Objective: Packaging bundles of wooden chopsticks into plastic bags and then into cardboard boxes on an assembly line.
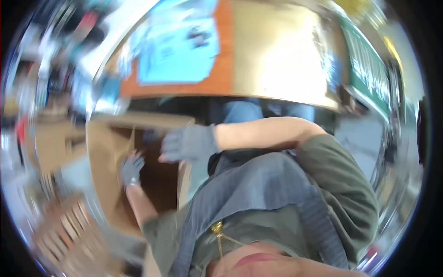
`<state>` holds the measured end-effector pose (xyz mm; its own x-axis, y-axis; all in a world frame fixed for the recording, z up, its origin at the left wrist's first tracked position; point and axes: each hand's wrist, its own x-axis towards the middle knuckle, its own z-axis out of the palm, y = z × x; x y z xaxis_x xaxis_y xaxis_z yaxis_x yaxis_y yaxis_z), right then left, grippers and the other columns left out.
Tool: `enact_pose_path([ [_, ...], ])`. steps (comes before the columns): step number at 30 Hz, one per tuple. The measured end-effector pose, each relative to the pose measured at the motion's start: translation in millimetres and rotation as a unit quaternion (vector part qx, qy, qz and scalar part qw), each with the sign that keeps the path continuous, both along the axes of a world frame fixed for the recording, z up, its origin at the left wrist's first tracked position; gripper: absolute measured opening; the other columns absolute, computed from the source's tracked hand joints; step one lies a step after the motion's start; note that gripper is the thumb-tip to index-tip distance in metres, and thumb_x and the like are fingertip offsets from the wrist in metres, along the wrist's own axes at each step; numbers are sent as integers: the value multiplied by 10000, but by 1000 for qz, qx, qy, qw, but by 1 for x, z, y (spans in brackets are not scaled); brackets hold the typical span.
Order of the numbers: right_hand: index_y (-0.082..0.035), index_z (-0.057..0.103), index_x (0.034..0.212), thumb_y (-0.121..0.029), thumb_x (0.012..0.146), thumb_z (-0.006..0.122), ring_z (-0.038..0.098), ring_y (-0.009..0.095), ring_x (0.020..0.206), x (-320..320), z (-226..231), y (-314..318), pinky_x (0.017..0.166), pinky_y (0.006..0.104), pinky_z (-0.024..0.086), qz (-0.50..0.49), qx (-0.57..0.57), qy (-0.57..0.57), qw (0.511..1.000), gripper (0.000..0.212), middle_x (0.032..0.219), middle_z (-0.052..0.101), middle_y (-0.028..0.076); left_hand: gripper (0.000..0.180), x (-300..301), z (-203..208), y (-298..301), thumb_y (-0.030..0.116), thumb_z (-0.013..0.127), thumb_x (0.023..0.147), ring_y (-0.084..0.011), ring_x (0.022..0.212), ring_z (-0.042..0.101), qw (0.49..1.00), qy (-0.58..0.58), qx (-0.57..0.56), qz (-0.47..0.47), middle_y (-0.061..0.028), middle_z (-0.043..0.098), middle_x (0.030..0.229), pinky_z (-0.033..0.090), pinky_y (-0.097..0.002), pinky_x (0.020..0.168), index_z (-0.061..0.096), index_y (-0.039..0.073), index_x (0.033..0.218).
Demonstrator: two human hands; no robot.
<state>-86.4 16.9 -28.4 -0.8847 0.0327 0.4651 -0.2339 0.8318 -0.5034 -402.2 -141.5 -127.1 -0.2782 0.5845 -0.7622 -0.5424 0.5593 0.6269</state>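
A large open cardboard box point(104, 171) stands at my left side, its inside dark. My left hand point(132, 170), in a grey glove with bare fingertips, reaches into the box by its left wall. Its fingers look apart and blurred, with nothing visible in them. My right hand point(188, 143), gloved the same way, reaches across my body over the box's right edge. Its fingers are stretched out, palm down, and I see nothing held. Something small and dark bluish point(150, 135) lies at the box's far end, too smeared to name.
Ahead is an orange-brown table point(224, 55) with blue plastic packages point(177, 55) and a shiny tan board or sheet point(272, 51) on it. A green slatted crate point(364, 64) stands at far right. More cardboard point(53, 143) and a slatted brown stack point(69, 231) are at left.
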Motion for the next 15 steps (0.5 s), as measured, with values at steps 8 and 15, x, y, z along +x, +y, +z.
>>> enact_pose_path([
  [8, -19, 440, 1273, -425, 802, 623, 466, 394, 1160, 164, 38, 112, 972, 466, 396, -420, 115, 68, 897, 649, 1263, 476, 210, 439, 117, 223, 127, 279, 495, 930, -83, 738, 513, 876, 385, 288, -45, -81, 575, 1002, 413, -193, 640, 489, -10, 1260],
  [15, 28, 305, 1376, -623, 567, 733, 366, 403, 1285, 457, -3, 219, 1039, 411, 341, -857, -86, -189, 472, 1123, 1335, 415, 295, 412, 367, 123, 260, 253, 554, 896, -258, 885, 617, 744, 344, 343, -459, -185, 640, 976, 491, -339, 784, 529, -28, 1195],
])
